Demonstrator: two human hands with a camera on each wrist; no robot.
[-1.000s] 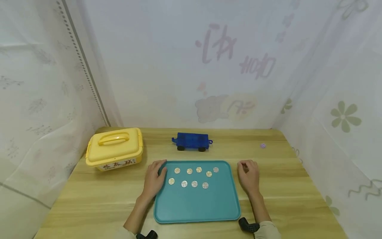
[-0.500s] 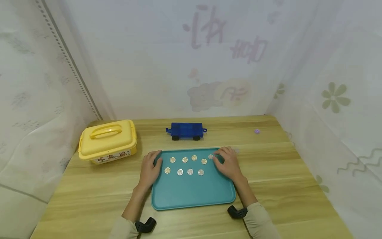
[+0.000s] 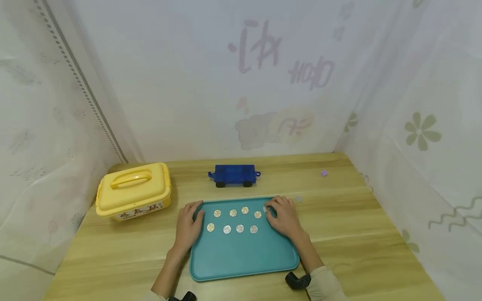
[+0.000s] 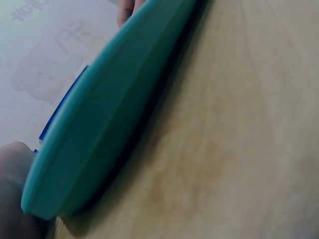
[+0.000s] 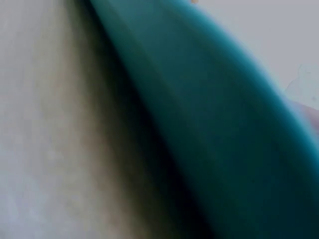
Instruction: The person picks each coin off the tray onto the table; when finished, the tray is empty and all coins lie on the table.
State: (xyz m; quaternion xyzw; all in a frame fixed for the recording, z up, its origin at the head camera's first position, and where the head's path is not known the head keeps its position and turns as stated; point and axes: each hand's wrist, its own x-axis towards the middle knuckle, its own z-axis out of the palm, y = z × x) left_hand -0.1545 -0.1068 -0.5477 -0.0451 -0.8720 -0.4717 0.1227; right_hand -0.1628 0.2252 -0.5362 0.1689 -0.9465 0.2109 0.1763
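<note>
A teal tray [image 3: 244, 255] lies on the wooden table with two rows of gold and silver coins, such as a gold coin [image 3: 217, 213] and a silver coin [image 3: 254, 229]. My left hand [image 3: 188, 226] holds the tray's left edge near its far corner, thumb inside the rim. In the left wrist view, the left hand [image 4: 15, 184] shows beside the rim. Over the tray's far right corner, my right hand [image 3: 285, 216] has thumb and forefinger at a silver coin [image 3: 265, 208], partly covered by the fingertips. The right wrist view is mostly filled by the tray's side.
A yellow lidded box [image 3: 133, 190] with a handle stands at the far left. Beyond the tray is a blue wheeled toy wagon [image 3: 235, 174]. A pale disc [image 3: 298, 199] lies right of the tray, and a small purple piece [image 3: 324, 173] lies farther back.
My right hand has moved left from the table onto the tray's far right corner, uncovering the pale disc. Its fingertips have closed in on the silver coin. The left hand stays at the rim.
</note>
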